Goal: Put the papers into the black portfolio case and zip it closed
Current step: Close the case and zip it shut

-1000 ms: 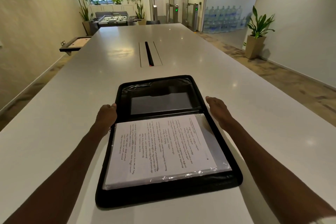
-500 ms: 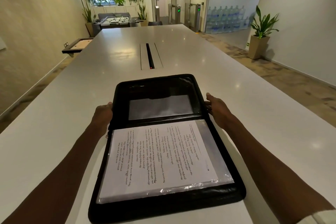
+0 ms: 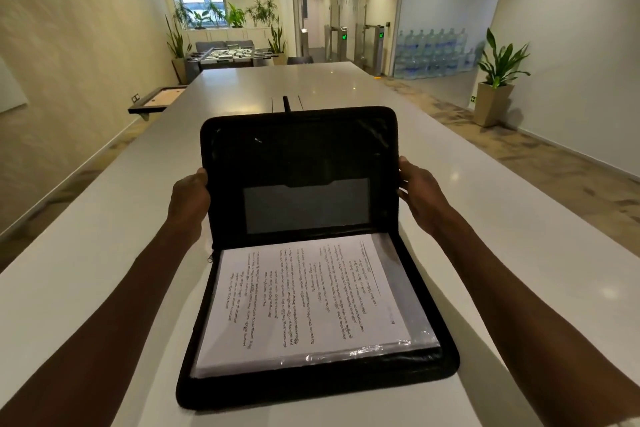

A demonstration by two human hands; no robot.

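The black portfolio case (image 3: 301, 156) lies open on the white table (image 3: 104, 253) in front of me. Its near half is flat and holds a stack of printed papers (image 3: 304, 298) in a clear sleeve. Its far half, with a grey pocket inside, stands raised almost upright. My left hand (image 3: 188, 199) grips the left edge of the raised half. My right hand (image 3: 417, 192) grips its right edge. A small zipper pull hangs at the hinge on the left.
A long white table stretches ahead with a cable slot (image 3: 286, 102) behind the case. A framed board (image 3: 157, 100) sits by the left wall. Potted plant (image 3: 495, 80) and water bottles (image 3: 433, 52) stand off to the right.
Both hands took hold of the far half's side edges and lifted it from flat on the table to nearly upright. The papers stayed in the near half.
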